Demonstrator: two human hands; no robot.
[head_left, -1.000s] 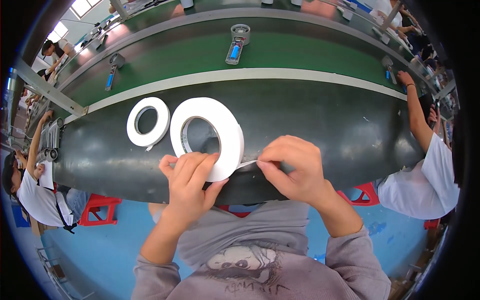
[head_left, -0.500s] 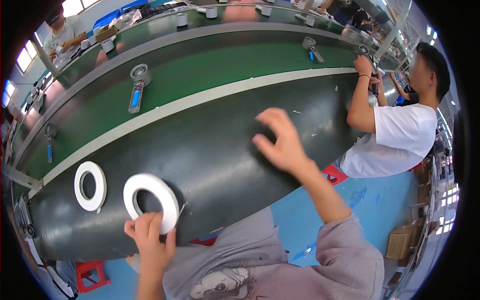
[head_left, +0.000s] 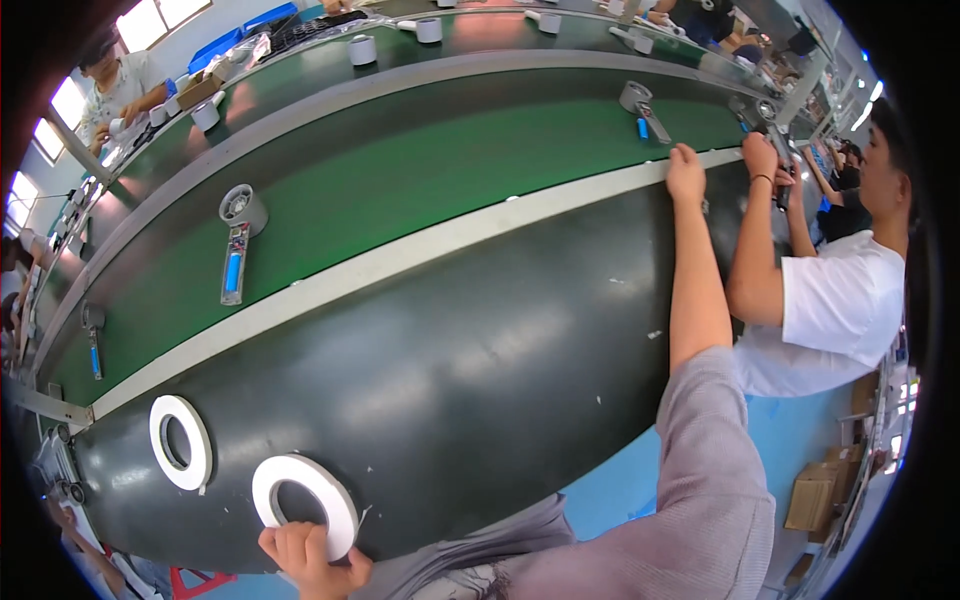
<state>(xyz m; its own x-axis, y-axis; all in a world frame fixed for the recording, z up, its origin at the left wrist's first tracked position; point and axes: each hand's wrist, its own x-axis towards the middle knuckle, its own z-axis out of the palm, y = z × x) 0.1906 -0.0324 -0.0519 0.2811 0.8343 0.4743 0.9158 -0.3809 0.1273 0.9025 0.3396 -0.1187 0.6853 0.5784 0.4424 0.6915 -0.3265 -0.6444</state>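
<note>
My left hand is at the near edge of the dark table, its fingers and thumb closed on the lower rim of a white tape roll. A second tape roll lies to its left. My right arm is stretched far forward. My right hand is at the pale rail of the green conveyor, close to the handle end of a handheld fan with a blue battery. Its fingers are turned away, so their grip is hidden. Another open-handled fan lies on the belt at left.
A co-worker in a white shirt sits close on the right, hands on a dark tool. The rail separates table and belt. One more fan is at far left. White fan bodies stand on the far bench.
My right hand has gone from above the table, fingers spread, forward and right to the rail. My left hand stays on the tape roll. The whole view has shifted, with the table lower.
</note>
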